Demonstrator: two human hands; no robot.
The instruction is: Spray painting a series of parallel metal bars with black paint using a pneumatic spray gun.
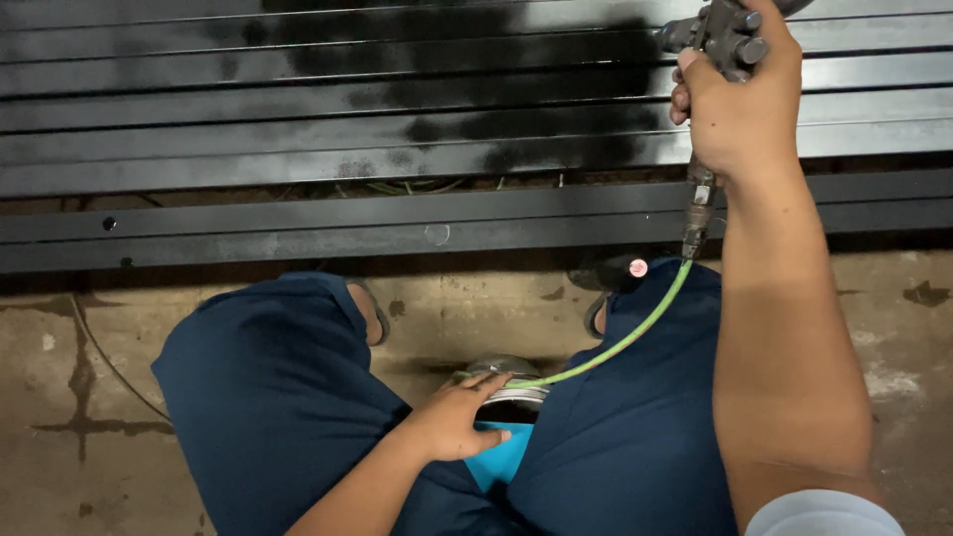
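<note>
Right hand, upper right of the frame, grips a spray gun over black-painted metal bars; its green air hose trails to centre. Left hand rests loosely spread between the knees. Even, steady passes would likely cover best.

Right hand raised, arm stretched forward, fingers closed in a tight grip. Left hand low between the knees, fingers spread, palm down.

Spray gun over black-painted metal bars

The dark metal gun stands upright at top right, its green hose curving down to a round tin between the knees.
</note>
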